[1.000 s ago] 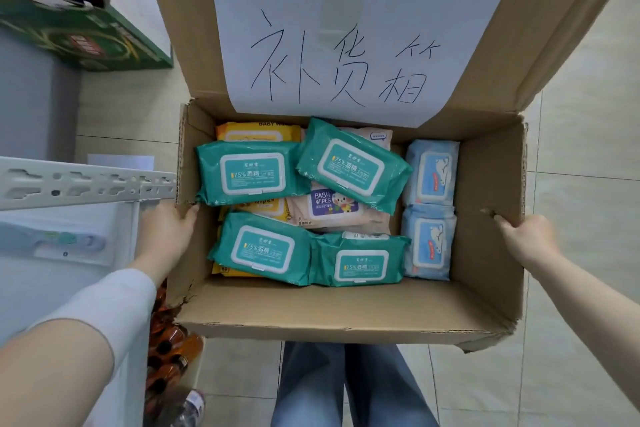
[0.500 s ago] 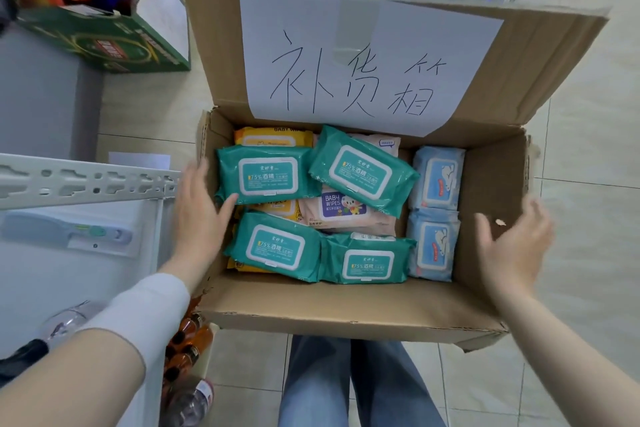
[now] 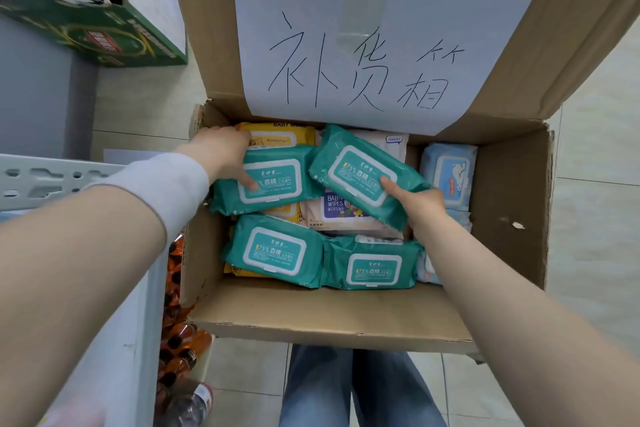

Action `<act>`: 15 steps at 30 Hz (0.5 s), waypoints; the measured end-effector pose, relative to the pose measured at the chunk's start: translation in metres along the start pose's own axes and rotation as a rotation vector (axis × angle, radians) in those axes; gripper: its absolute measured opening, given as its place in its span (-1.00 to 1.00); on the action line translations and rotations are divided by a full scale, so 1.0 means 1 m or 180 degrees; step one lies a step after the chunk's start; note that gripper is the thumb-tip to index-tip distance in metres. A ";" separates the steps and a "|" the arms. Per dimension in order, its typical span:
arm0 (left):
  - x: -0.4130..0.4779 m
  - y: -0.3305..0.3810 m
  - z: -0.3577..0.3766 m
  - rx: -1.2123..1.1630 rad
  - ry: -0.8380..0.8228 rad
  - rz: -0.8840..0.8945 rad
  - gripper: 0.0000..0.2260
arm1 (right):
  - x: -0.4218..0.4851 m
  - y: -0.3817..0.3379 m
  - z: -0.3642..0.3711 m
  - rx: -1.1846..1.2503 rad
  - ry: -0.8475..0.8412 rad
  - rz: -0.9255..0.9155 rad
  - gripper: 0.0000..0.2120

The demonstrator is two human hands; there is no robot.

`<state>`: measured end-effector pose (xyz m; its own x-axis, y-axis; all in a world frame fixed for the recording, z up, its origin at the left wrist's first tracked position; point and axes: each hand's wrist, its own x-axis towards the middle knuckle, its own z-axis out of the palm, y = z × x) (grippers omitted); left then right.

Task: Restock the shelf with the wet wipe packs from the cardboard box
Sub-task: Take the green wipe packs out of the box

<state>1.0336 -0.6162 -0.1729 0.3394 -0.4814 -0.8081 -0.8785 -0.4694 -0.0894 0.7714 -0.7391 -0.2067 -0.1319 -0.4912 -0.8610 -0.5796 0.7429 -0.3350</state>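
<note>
Both hands, spread beside the walls of the cardboard box (image 3: 329, 319) half a second ago, are now inside it. The left hand (image 3: 221, 156) grasps the rear left green pack (image 3: 277, 184), thumb on its lid and fingers curled over its far edge. The right hand (image 3: 420, 201) grips the tilted green pack (image 3: 360, 173) at its near corner, thumb on top and fingers beneath.

The box sits open on the floor, with a handwritten paper sign (image 3: 346, 45) taped to its raised flap. All the wipes are in it: two more green packs (image 3: 277, 250) lie side by side along the near wall, a yellow pack (image 3: 280, 137) sits at the back left, a pink baby-wipes pack (image 3: 343, 215) lies under the tilted one, and blue packs (image 3: 450, 173) line the right wall.

To the left are a white shelf rail (image 3: 45, 177) and, beneath it, orange bottles (image 3: 180, 340). A green carton (image 3: 104, 35) of snack bags stands at top left.
</note>
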 end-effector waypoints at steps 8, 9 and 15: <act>-0.026 0.005 0.014 -0.1572 -0.0470 -0.0160 -0.47 | -0.018 0.002 -0.018 0.0551 -0.0685 0.0076 -0.47; -0.032 0.008 0.019 -0.1699 -0.0375 -0.0218 -0.44 | -0.022 0.005 -0.022 0.0591 -0.0692 0.0043 -0.48; -0.100 0.034 0.044 -0.2252 0.0506 -0.0781 -0.52 | -0.063 0.025 -0.069 0.0645 -0.0650 -0.0289 -0.58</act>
<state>0.9554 -0.5514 -0.1201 0.5884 -0.3778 -0.7148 -0.3651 -0.9130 0.1820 0.7094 -0.7213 -0.1346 0.0896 -0.4734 -0.8763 -0.4067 0.7858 -0.4661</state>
